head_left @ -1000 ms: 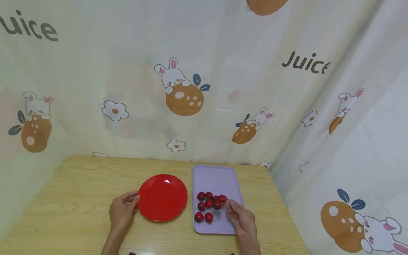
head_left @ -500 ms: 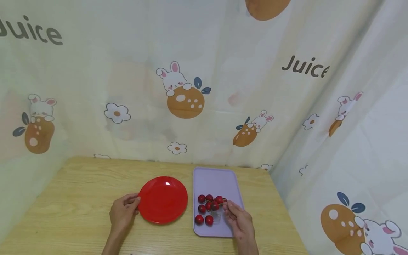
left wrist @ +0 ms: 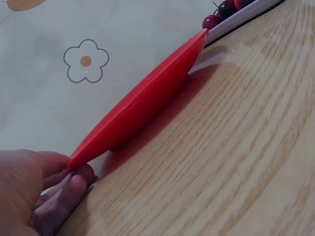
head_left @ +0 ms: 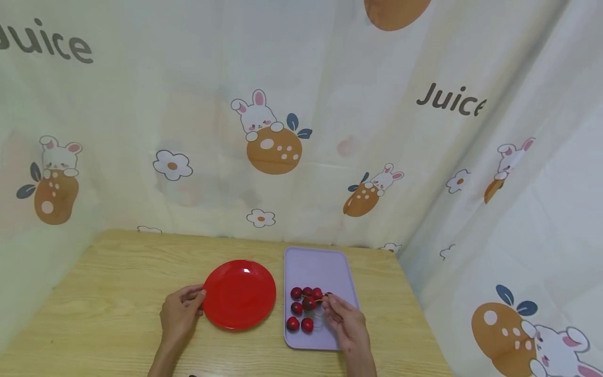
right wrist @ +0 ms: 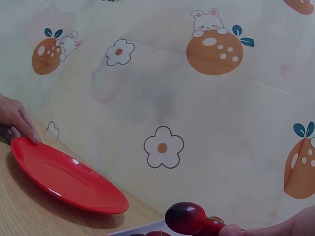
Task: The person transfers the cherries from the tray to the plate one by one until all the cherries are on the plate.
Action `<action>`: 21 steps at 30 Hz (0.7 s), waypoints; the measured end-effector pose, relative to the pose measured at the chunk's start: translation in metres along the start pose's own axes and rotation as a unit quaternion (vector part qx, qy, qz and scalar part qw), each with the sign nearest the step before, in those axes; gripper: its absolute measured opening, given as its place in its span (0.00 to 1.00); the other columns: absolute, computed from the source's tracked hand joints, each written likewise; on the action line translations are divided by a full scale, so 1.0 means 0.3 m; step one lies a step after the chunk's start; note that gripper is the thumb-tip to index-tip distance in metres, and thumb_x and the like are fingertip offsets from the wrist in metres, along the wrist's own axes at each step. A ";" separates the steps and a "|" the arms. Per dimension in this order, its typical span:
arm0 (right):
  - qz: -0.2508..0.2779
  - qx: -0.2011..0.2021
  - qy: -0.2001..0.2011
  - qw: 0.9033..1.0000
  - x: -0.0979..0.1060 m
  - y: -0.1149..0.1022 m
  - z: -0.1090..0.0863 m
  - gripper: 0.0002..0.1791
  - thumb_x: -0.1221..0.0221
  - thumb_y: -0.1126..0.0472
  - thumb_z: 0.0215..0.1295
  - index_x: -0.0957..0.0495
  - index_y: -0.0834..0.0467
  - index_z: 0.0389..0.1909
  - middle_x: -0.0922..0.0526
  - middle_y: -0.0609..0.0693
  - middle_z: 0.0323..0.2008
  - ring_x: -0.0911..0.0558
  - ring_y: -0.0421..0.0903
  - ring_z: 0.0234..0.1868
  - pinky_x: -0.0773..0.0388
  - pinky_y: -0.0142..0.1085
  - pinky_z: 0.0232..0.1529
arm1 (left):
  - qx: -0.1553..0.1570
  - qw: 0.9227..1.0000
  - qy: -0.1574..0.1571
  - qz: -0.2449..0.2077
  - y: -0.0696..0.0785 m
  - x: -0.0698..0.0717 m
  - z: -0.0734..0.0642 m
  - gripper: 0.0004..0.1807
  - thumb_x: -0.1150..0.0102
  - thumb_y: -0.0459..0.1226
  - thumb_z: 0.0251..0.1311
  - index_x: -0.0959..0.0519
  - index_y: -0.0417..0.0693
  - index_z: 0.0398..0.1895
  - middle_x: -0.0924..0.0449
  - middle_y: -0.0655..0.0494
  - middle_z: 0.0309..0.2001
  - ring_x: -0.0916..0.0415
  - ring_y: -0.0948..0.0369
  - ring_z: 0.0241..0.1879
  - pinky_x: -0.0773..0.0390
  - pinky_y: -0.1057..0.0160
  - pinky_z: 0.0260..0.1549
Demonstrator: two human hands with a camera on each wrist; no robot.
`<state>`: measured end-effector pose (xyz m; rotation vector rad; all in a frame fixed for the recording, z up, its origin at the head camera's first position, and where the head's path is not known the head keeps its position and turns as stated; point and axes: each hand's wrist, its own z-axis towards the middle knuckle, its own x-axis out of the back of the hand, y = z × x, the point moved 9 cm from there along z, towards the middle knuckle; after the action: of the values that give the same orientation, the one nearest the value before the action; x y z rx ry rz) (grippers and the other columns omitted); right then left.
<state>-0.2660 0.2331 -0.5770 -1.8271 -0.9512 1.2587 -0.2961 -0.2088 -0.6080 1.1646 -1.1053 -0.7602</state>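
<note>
Cherries [head_left: 303,306]: seven; plate [head_left: 239,294]: one

One red plate [head_left: 239,295] sits on the table [head_left: 108,309], and one lilac tray [head_left: 316,267] lies just to its right. On the tray about seven dark red cherries [head_left: 303,306] can be counted, though those bunched at the far side overlap. Two hands are in view, a left hand [head_left: 179,313] and a right hand [head_left: 346,324].

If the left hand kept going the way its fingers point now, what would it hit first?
The red plate: the left hand already grips its near-left rim, fingers pointing right. Beyond the plate lies the purple tray of cherries.
</note>
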 end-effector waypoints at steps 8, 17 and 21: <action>0.004 -0.005 0.002 1.000 -0.021 0.001 0.004 0.09 0.41 0.71 0.80 0.13 0.65 0.51 0.06 0.49 0.35 0.08 0.39 0.38 0.11 0.28 0.44 | 0.008 1.000 -0.005 0.010 -0.008 -0.005 0.012 0.16 0.33 0.37 0.75 0.12 0.39 0.59 0.08 0.38 0.51 0.13 0.69 0.28 0.12 0.68 0.28; 0.006 0.000 -0.015 1.000 -0.035 0.010 0.007 0.10 0.45 0.72 0.81 0.15 0.67 0.51 0.06 0.50 0.37 0.08 0.40 0.39 0.11 0.28 0.46 | 0.007 1.000 -0.005 0.010 0.000 -0.004 0.014 0.16 0.32 0.38 0.75 0.12 0.40 0.59 0.08 0.39 0.51 0.13 0.69 0.28 0.12 0.69 0.28; 0.008 0.001 -0.017 1.000 -0.037 0.014 0.003 0.10 0.46 0.73 0.82 0.15 0.66 0.49 0.06 0.50 0.37 0.08 0.40 0.39 0.12 0.28 0.45 | 0.009 1.000 -0.007 0.001 -0.001 -0.004 0.006 0.15 0.32 0.37 0.75 0.12 0.38 0.59 0.08 0.38 0.51 0.13 0.70 0.29 0.12 0.69 0.28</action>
<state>-0.2689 0.2215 -0.5760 -1.8189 -0.9555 1.3042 -0.2981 -0.2084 -0.6086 1.1746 -1.1276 -0.7588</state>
